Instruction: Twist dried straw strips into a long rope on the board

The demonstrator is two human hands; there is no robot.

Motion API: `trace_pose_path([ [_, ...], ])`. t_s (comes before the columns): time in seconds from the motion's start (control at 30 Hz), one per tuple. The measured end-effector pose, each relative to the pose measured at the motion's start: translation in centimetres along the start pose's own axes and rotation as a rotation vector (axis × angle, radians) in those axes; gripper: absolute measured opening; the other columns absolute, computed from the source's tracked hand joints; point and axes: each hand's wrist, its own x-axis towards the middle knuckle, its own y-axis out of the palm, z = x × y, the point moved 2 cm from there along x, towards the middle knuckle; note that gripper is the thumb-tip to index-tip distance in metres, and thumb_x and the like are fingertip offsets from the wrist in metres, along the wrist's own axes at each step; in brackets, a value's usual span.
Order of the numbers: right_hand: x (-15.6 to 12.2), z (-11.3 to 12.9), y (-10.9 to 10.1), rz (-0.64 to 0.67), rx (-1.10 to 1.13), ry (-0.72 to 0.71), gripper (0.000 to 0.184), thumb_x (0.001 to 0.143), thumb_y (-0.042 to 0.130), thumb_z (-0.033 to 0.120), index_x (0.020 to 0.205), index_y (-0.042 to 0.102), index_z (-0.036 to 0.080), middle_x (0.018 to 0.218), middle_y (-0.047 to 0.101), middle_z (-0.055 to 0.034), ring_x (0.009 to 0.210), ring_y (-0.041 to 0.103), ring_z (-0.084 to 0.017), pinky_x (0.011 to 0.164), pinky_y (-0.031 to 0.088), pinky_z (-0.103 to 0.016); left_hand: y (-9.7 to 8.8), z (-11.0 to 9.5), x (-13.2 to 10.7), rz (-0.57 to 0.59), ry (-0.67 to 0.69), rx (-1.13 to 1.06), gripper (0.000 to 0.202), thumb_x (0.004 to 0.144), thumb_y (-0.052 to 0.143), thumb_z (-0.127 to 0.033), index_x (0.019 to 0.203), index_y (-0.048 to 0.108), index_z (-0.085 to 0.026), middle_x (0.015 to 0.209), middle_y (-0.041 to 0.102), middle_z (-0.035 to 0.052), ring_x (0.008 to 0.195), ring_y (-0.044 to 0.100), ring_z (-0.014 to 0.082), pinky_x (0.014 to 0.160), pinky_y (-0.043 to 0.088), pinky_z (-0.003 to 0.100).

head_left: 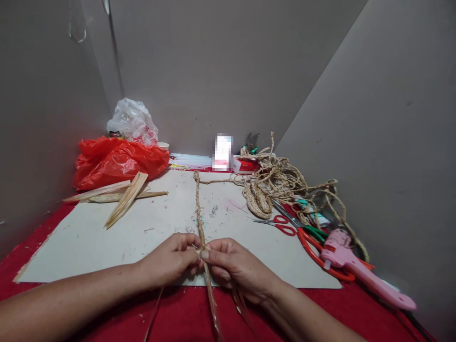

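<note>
Two hands (203, 259) pinch a thin, tan braided cord (198, 204).

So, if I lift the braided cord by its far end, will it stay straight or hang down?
Probably it would hang down: the braided cord looks floppy, since the cord heap beside it curls in loose loops. It seems light, being thin dry fibre. Its rough surface likely resists slipping; the left hand and right hand merely pinch it.
</note>
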Motion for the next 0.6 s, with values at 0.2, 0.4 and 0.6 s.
trace_pose_path([
  [0.2,0.0,0.3,-0.1,0.043,-0.021,-0.028,0.036,0.074,0.066,0.043,0.06,0.053,0.013,0.036,0.033,0.0105,0.031,0.017,-0.002,0.034,0.009,-0.02,0.1,0.0,0.0,0.007,0.014,-0.082,0.027,0.07,0.062,-0.036,0.08,0.045,-0.017,0.055,0.054,-0.0039,0.052,0.045,0.0078,0.056,0.032,0.021],
  [0.4,-0.1,0.2,-0.6,0.103,-0.092,0.002,0.036,0.076,0.063,0.046,0.066,0.057,0.012,0.038,0.035,0.0101,0.033,0.019,-0.003,0.035,0.011,-0.021,-0.3,-0.3,-0.4,0.038,0.023,0.113,0.037,0.075,0.057,-0.051,0.075,0.048,-0.016,0.058,0.055,-0.0015,0.049,0.04,0.0066,0.049,0.026,0.02],
  [0.6,-0.1,0.1,-1.1,0.136,-0.109,0.02,0.039,0.073,0.064,0.05,0.066,0.056,0.013,0.041,0.035,0.0098,0.035,0.021,-0.003,0.037,0.011,-0.021,-0.4,0.2,-0.6,-0.009,0.133,0.25,0.026,0.084,0.048,-0.041,0.077,0.05,-0.016,0.058,0.05,-0.0035,0.053,0.04,0.0079,0.054,0.031,0.021],
])
